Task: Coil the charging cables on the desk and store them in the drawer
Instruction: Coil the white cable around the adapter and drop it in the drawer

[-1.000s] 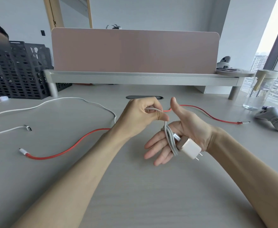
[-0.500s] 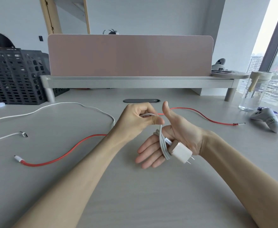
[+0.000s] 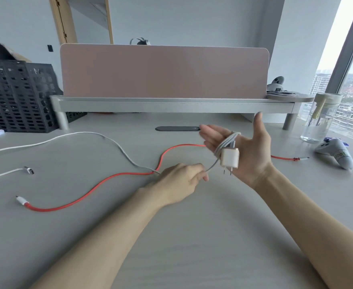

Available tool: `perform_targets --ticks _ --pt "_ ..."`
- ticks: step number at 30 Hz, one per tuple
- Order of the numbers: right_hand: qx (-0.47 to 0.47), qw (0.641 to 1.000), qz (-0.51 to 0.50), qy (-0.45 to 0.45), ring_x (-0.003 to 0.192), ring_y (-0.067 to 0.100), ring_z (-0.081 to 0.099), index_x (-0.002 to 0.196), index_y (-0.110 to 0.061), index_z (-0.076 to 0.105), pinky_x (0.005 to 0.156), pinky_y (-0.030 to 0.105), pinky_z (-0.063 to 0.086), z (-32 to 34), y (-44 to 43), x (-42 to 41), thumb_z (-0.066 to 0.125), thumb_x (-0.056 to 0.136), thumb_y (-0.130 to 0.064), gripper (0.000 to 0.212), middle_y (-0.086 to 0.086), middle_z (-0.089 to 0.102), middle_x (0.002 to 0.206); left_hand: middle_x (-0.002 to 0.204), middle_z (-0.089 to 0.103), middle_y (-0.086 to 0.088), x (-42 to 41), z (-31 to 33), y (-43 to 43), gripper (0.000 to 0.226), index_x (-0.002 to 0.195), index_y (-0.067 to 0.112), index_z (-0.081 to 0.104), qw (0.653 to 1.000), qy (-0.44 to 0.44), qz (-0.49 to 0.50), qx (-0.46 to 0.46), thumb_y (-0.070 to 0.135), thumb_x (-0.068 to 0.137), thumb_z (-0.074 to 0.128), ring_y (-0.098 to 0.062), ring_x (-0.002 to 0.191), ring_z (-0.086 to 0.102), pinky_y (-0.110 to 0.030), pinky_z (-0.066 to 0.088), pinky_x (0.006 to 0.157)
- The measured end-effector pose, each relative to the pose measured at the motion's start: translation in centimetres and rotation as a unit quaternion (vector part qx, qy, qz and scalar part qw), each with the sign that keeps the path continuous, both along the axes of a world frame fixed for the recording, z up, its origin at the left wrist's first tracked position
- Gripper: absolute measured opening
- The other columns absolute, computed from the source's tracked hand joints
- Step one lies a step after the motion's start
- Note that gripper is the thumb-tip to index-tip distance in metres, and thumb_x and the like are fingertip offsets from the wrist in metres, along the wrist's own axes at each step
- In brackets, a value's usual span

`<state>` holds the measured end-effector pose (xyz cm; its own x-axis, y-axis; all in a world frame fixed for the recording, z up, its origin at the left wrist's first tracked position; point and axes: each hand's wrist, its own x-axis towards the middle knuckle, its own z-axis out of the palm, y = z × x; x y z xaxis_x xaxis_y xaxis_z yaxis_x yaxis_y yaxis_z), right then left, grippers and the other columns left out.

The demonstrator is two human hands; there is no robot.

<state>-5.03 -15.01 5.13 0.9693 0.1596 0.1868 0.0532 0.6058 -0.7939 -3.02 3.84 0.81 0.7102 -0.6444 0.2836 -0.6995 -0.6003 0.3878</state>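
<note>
Right hand (image 3: 248,151), centre right of frame: raised off the desk, palm showing, fingers straight and together pointing left, thumb upright. Several turns of white cable (image 3: 223,142) are wound round the fingers, and the white charger plug (image 3: 230,157) lies against the palm, prongs down. Left hand (image 3: 179,181), centre: fingers curled, pinching the same white cable just below the plug; the loose length trails from it toward the upper left over the desk (image 3: 192,236) to the left edge. White connector end (image 3: 28,170): left, on the desk. Red cable (image 3: 134,173): uncoiled, running from lower left, crossing the white cable beside the left hand, passing behind the right hand to the right. Game controller (image 3: 336,154) and glass jar (image 3: 319,119): far right. Black crate (image 3: 15,94): upper left.
</note>
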Motion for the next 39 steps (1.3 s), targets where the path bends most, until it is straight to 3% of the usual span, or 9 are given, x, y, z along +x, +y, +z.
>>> perform_targets --ticks 5,7,9,13,16,18,23,32,39 --pt "-0.124 0.989 -0.046 0.070 0.123 0.030 0.059 0.133 0.007 0.049 0.114 0.040 0.035 -0.2 -1.2 0.3 0.020 0.079 -0.088 0.113 0.020 0.066 0.124 0.091 0.065 0.001 -0.9 1.5 -1.5 0.015 0.089 0.017 0.055 0.986 -0.150 -0.077 0.001 0.026 0.097 0.047 -0.029 0.083 0.057 -0.038 0.045 0.068" --pt "-0.200 0.974 0.007 0.102 0.108 0.026 0.068 0.129 0.007 0.054 0.093 0.034 0.052 -0.1 -0.6 -0.2 0.017 0.077 -0.090 0.116 0.018 0.070 0.115 0.085 0.063 0.005 -0.7 1.9 -1.1 0.013 0.085 0.018 0.058 0.983 -0.154 -0.089 -0.042 0.025 0.095 0.052 -0.025 0.079 0.057 -0.036 0.045 0.067" --pt "-0.275 0.952 0.077 0.113 0.081 0.025 0.068 0.106 0.007 0.067 0.068 0.025 0.055 -0.1 0.1 -0.6 0.011 0.077 -0.089 0.115 0.017 0.070 0.092 0.079 0.064 0.008 -0.4 2.4 -0.8 0.013 0.081 0.021 0.062 0.983 -0.143 -0.088 -0.080 0.026 0.091 0.057 -0.018 0.074 0.057 -0.034 0.047 0.067" --pt "-0.380 0.906 0.156 0.103 0.068 0.016 0.068 0.058 -0.004 0.072 0.069 0.021 0.053 -0.2 1.1 -1.3 -0.001 0.082 -0.083 0.109 0.010 0.070 0.069 0.058 0.049 0.012 0.2 2.9 0.1 0.020 0.069 0.022 0.062 0.986 -0.080 -0.039 -0.144 0.035 0.079 0.073 -0.009 0.056 0.040 -0.029 0.035 0.054" --pt "-0.384 0.892 0.217 0.098 0.120 0.026 0.062 0.114 0.007 0.067 0.109 0.036 0.041 -0.6 1.3 -1.1 0.007 0.075 -0.089 0.120 0.026 0.066 0.121 0.057 0.050 0.013 0.1 3.3 0.1 0.022 0.066 0.024 0.061 0.979 -0.045 -0.019 -0.197 0.037 0.070 0.078 -0.009 0.055 0.040 -0.028 0.034 0.054" --pt "-0.367 0.891 0.249 0.101 0.130 0.033 0.053 0.132 0.013 0.049 0.118 0.046 0.029 -0.8 1.6 -0.9 0.012 0.071 -0.092 0.127 0.031 0.057 0.131 0.059 0.059 0.011 -0.1 3.8 0.1 0.016 0.070 0.025 0.063 0.971 -0.013 -0.001 -0.240 0.036 0.068 0.075 -0.012 0.059 0.047 -0.033 0.042 0.059" --pt "-0.361 0.885 0.279 0.089 0.126 0.039 0.055 0.133 0.018 0.044 0.115 0.048 0.035 -0.6 2.3 -1.2 0.012 0.072 -0.090 0.128 0.034 0.058 0.128 0.072 0.073 0.005 -0.2 3.9 0.1 0.013 0.076 0.016 0.065 0.945 0.093 -0.012 -0.313 0.006 0.077 0.072 -0.014 0.083 0.070 -0.038 0.052 0.086" --pt "-0.372 0.876 0.293 0.092 0.123 0.043 0.057 0.128 0.020 0.047 0.113 0.052 0.036 -0.2 2.4 -1.6 0.006 0.076 -0.090 0.128 0.036 0.058 0.126 0.074 0.071 -0.002 0.2 3.5 -0.4 0.019 0.072 0.014 0.065 0.922 0.121 -0.043 -0.366 0.002 0.070 0.080 -0.011 0.077 0.068 -0.034 0.052 0.083" --pt "-0.372 0.884 0.266 0.100 0.120 0.041 0.060 0.127 0.019 0.050 0.112 0.050 0.038 0.0 1.9 -1.5 0.004 0.076 -0.090 0.129 0.034 0.061 0.123 0.079 0.066 -0.026 0.5 3.5 -1.1 0.017 0.072 0.010 0.064 0.908 0.113 -0.040 -0.401 0.006 0.071 0.081 -0.021 0.074 0.060 -0.032 0.048 0.074"
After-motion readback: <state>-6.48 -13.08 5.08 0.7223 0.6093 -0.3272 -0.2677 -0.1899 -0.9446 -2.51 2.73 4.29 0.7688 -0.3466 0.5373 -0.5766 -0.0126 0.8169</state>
